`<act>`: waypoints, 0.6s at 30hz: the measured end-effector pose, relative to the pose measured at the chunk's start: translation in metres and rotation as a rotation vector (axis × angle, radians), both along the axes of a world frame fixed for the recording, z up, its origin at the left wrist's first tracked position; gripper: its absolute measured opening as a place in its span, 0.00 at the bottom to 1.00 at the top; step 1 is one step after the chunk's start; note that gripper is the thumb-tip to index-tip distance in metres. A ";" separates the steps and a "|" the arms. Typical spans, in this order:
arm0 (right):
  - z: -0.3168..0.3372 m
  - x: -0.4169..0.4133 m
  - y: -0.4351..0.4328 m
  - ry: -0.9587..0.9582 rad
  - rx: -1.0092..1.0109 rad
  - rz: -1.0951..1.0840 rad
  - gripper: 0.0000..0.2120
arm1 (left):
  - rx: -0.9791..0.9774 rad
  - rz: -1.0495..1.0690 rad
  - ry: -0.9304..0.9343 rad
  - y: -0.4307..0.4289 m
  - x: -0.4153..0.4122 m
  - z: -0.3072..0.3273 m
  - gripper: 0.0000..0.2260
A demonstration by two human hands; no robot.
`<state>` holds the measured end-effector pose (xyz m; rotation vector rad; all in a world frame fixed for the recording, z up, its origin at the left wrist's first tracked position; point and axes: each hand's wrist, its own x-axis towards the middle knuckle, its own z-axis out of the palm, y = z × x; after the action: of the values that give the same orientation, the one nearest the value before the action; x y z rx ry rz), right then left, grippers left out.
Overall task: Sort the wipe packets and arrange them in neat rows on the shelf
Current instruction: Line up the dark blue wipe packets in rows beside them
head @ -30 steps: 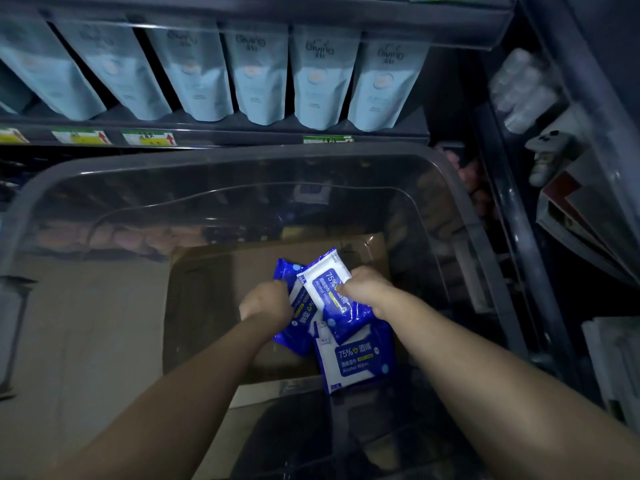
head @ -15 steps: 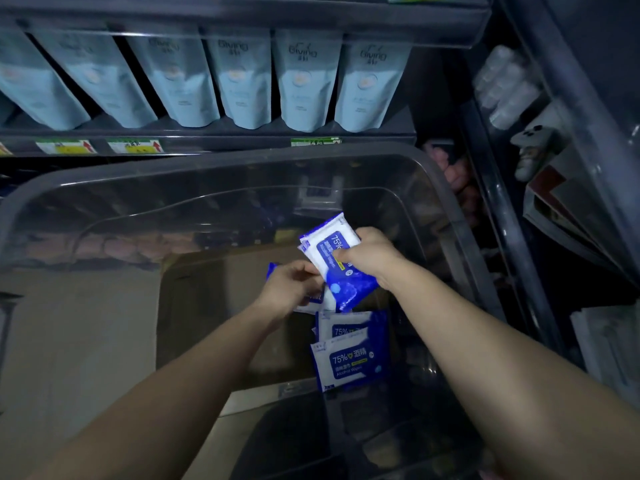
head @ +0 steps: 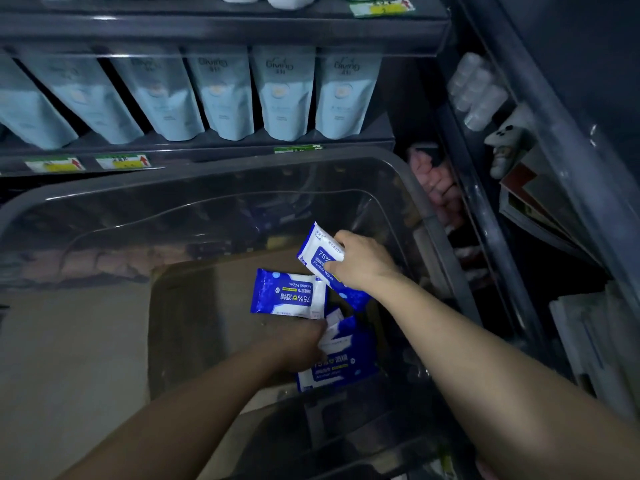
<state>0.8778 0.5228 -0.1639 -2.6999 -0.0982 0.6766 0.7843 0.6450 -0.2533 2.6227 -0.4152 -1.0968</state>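
Left hand (head: 298,344): lowered into the clear bin (head: 207,178) and blurred. Its fingers curl toward the bottom packets (head: 341,370) at 5 o'clock in the bin. Whether it grasps one cannot be determined.

Flat packet (head: 287,295): lies print-up over the cardboard (head: 201,306) at the bin floor, directly at 12 o'clock of the left hand.

Right hand (head: 362,263): clenched around the held packet (head: 317,252), which is tilted and raised inside the bin at 2 o'clock.

Pouches (head: 287,95): stand in a row on the shelf (head: 221,147) at 12 o'clock.
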 end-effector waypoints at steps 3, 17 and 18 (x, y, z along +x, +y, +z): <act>0.009 -0.006 -0.001 -0.023 0.049 0.013 0.13 | -0.068 0.133 0.100 0.013 0.000 0.006 0.19; 0.085 -0.060 -0.025 -0.380 0.408 -0.151 0.15 | -0.482 0.742 -0.092 0.066 0.008 0.131 0.11; 0.090 -0.065 -0.029 -0.408 0.426 -0.188 0.14 | -0.546 0.760 -0.084 0.065 0.005 0.137 0.11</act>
<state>0.8130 0.4939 -0.0741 -2.3521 -0.0774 0.0320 0.7898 0.7095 -0.1163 2.0388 0.2396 -0.5199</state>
